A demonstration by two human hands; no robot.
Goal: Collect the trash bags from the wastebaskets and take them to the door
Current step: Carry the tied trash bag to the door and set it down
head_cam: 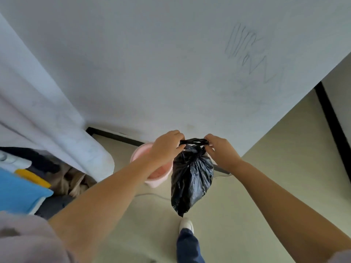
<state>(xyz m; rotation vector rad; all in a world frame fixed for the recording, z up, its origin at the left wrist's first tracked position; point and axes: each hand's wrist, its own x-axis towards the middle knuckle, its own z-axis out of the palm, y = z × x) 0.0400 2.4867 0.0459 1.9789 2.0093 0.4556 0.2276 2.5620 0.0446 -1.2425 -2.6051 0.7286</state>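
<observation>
Both hands, left hand (167,147) and right hand (221,149), have their fingers clamped on the black trash bag (190,177) top. The bag hangs just beside the pink wastebasket (159,173), above the floor.

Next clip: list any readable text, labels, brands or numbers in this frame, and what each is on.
No readable text anywhere.
Wall: faint pencil-like scribbles at upper right, not legible as letters or numbers.
Black trash bag, held by left hand and right hand: no print visible.
Pink wastebasket: no label visible.
</observation>
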